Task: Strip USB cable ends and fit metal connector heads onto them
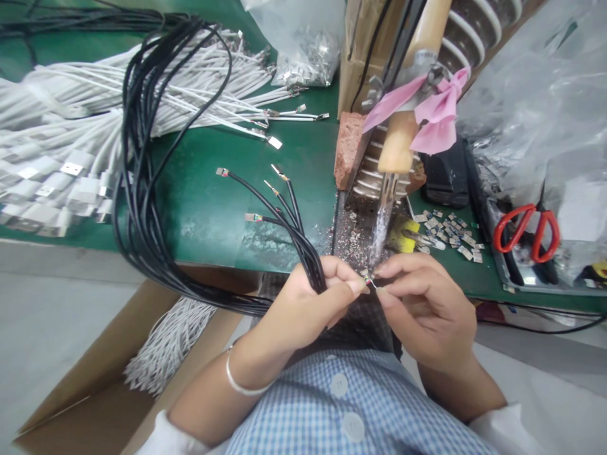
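Blue checked clothing [303,411] fills the bottom edge, below a green table [199,218] worn pale along its front. The left hand [313,300] clutches black cables [137,107] — looping back across white cables [85,88] at the table's left — and pinches one end above the lap. The right hand [429,309] curls its fingertips to a thin wire [372,284] there; whether they grip it, I cannot tell. Left, below the tabletop, an open cardboard box [80,373] shows against pale floor [33,297].
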